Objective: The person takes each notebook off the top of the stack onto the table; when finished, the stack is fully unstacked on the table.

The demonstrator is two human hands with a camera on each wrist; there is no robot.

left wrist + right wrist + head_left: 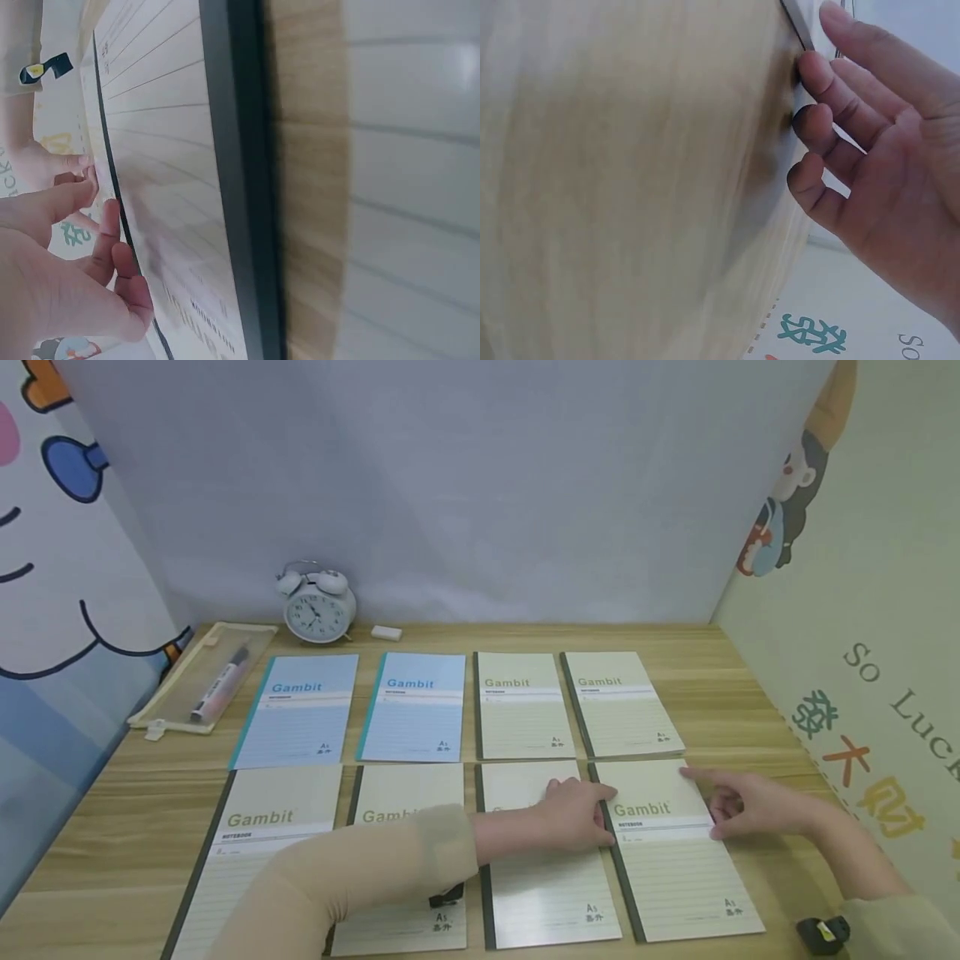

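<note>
Several Gambit notebooks lie in two rows on a wooden desk (757, 710). My left hand (577, 817) reaches across the front row and rests on the third cream notebook (547, 893), with its fingertips at the dark spine of the front right notebook (675, 868). My right hand (738, 806) touches that notebook's right edge, index finger stretched out along it. The left wrist view shows the left hand (67, 277) with fingers lightly bent beside the dark spine (240, 187). In the right wrist view the right hand's fingers (817, 127) press against the notebook's edge. Neither hand grips anything.
A white alarm clock (318, 603) and a white eraser (386, 632) stand at the back. A clear pencil case (206, 685) with a pen lies at the back left. Two blue notebooks (300, 710) and two cream ones fill the back row. Decorated walls close both sides.
</note>
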